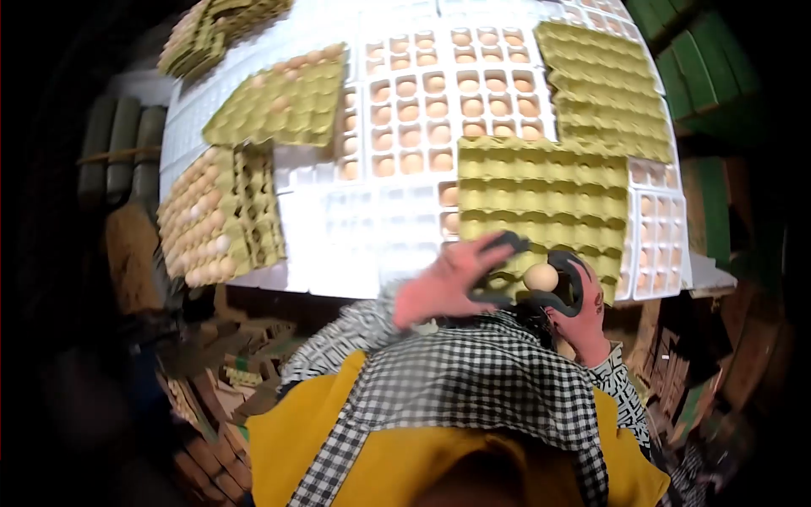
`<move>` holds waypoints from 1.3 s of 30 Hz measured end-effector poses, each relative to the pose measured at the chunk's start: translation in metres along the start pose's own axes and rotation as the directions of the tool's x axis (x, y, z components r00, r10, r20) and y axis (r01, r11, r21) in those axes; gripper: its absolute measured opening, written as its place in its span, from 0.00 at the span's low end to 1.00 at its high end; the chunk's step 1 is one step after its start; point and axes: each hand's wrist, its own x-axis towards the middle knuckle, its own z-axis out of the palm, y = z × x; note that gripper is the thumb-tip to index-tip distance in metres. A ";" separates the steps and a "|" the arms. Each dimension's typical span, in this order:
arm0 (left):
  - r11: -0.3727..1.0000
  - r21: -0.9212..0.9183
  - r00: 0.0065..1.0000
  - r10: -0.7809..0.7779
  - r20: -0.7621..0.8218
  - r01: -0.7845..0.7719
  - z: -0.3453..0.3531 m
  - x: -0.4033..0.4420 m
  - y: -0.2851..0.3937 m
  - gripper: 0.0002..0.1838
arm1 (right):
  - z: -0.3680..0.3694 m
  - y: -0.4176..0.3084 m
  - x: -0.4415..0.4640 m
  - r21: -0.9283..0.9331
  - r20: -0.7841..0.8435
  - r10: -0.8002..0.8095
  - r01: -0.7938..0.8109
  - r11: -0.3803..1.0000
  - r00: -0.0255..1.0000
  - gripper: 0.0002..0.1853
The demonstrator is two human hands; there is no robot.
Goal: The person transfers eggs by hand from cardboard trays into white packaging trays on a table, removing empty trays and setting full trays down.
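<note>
My right hand (pixel 581 314), in a pink glove with dark fingertips, pinches a light brown egg (pixel 541 277) between thumb and fingers. This egg is just above the near edge of a yellow-green pulp egg tray (pixel 545 190), whose visible cups hold no eggs. Left of the egg is my left hand (pixel 452 283), gloved alike, its thumb and fingers spread with nothing between them. Beyond it, a white plastic tray (pixel 380 221) shows bare cells. White trays farther back hold rows of brown eggs (pixel 410 111).
At the left stands a stack of pulp trays (pixel 253 198) with eggs on top. A tilted pulp tray (pixel 283 106) carries a few eggs along its far edge. Another pulp tray (pixel 604 93) lies at the far right. Smaller egg-filled white trays (pixel 661 237) line the table's right edge.
</note>
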 end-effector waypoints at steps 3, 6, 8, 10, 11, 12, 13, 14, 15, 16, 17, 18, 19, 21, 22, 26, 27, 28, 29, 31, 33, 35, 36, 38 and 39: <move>0.978 0.202 0.994 0.069 -0.089 -0.050 0.034 -0.023 -0.015 0.39 | 0.038 -0.011 0.010 -0.149 0.048 -0.171 0.177 0.973 0.984 0.42; 0.986 0.127 0.926 -0.057 -0.373 0.112 0.005 -0.043 -0.033 0.33 | 0.043 -0.031 0.024 -0.157 0.115 -0.069 0.087 0.984 0.991 0.41; 0.988 -0.067 0.770 -0.148 -0.620 0.137 -0.008 -0.058 -0.082 0.34 | 0.033 -0.028 0.030 -0.180 -0.171 -0.156 0.125 0.976 0.973 0.38; 0.907 0.369 0.790 0.071 -0.609 0.202 -0.038 -0.062 -0.128 0.35 | 0.008 -0.021 0.046 -0.313 -0.376 -0.162 0.039 0.949 0.912 0.34; 0.889 0.399 0.816 0.052 -0.576 0.225 -0.045 -0.059 -0.144 0.36 | -0.008 -0.032 0.047 -0.572 -0.407 -0.143 -0.130 0.810 0.902 0.34; 0.857 0.426 0.849 -0.025 -0.528 0.290 -0.049 -0.058 -0.155 0.33 | -0.019 -0.009 0.042 -0.719 -0.443 -0.165 -0.239 0.652 0.881 0.38; 0.826 0.449 0.847 -0.063 -0.528 0.341 -0.049 -0.062 -0.169 0.30 | -0.030 0.018 0.037 -0.689 -0.454 -0.049 -0.316 0.652 0.890 0.39; 0.793 0.473 0.845 -0.098 -0.525 0.385 -0.048 -0.067 -0.179 0.28 | -0.039 0.043 0.031 -0.656 -0.467 0.069 -0.398 0.642 0.882 0.40; 0.809 0.460 0.843 -0.077 -0.533 0.365 -0.049 -0.071 -0.184 0.26 | -0.046 0.060 0.029 -0.546 -0.390 0.183 -0.387 0.743 0.902 0.41; 0.830 0.444 0.843 -0.054 -0.536 0.336 -0.049 -0.074 -0.186 0.24 | -0.057 0.068 0.023 -0.420 -0.301 0.278 -0.388 0.820 0.912 0.41; 0.843 0.446 0.838 -0.009 -0.546 0.300 -0.050 -0.077 -0.185 0.23 | -0.061 0.061 0.022 -0.554 -0.255 0.322 -0.410 0.724 0.912 0.40; 0.852 0.446 0.827 0.030 -0.561 0.272 -0.050 -0.078 -0.179 0.23 | -0.068 0.061 0.021 -0.532 -0.257 0.265 -0.365 0.764 0.929 0.36; 0.894 0.372 0.819 0.009 -0.573 0.251 -0.049 -0.075 -0.169 0.21 | -0.082 0.063 0.019 -0.460 -0.323 0.202 -0.340 0.820 0.924 0.32; 0.949 0.242 0.813 -0.026 -0.581 0.204 -0.041 -0.069 -0.144 0.18 | -0.093 -0.008 0.022 -0.157 -0.476 0.160 -0.263 0.952 0.865 0.20; 0.970 0.155 0.814 -0.066 -0.577 0.188 -0.035 -0.066 -0.131 0.20 | -0.102 -0.042 0.025 -0.084 -0.546 0.225 -0.320 0.944 0.807 0.17; 0.957 -0.134 0.900 -0.289 -0.326 0.259 0.008 -0.055 -0.096 0.39 | -0.141 -0.032 0.075 -0.199 -0.761 -0.087 -0.104 0.975 0.643 0.15; 0.946 -0.185 0.904 -0.311 -0.295 0.265 0.019 -0.052 -0.086 0.42 | -0.145 -0.020 0.096 -0.190 -0.795 -0.079 -0.123 0.974 0.602 0.15; 0.934 -0.234 0.906 -0.329 -0.268 0.270 0.030 -0.048 -0.077 0.44 | -0.146 0.001 0.120 -0.182 -0.826 -0.075 -0.137 0.974 0.559 0.15; 0.926 -0.203 0.895 -0.364 -0.258 0.319 0.047 -0.046 -0.080 0.46 | -0.145 0.024 0.148 -0.051 -0.833 0.023 -0.117 0.992 0.553 0.16; 0.866 -0.245 0.841 -0.489 -0.232 0.436 0.058 -0.035 -0.063 0.49 | -0.132 0.068 0.193 0.004 -0.850 0.150 -0.279 0.960 0.505 0.18; 0.829 -0.294 0.774 -0.553 -0.309 0.475 0.068 -0.031 -0.065 0.48 | -0.110 0.080 0.212 -0.106 -0.824 0.215 -0.515 0.851 0.524 0.21; 0.869 -0.099 0.755 -0.472 -0.455 0.484 0.076 -0.027 -0.076 0.45 | -0.100 0.099 0.205 -0.178 -0.659 0.334 -0.571 0.801 0.674 0.26; 0.854 -0.151 0.749 -0.512 -0.421 0.498 0.075 -0.025 -0.078 0.43 | -0.099 0.149 0.208 -0.090 -0.674 0.277 -0.448 0.890 0.685 0.25; 0.817 -0.231 0.725 -0.576 -0.378 0.529 0.071 -0.019 -0.077 0.40 | -0.108 0.158 0.196 0.061 -0.584 0.236 -0.247 0.967 0.777 0.23; 0.799 -0.258 0.709 -0.601 -0.369 0.544 0.070 -0.015 -0.075 0.39 | -0.108 0.158 0.191 0.040 -0.616 0.181 -0.198 0.979 0.767 0.21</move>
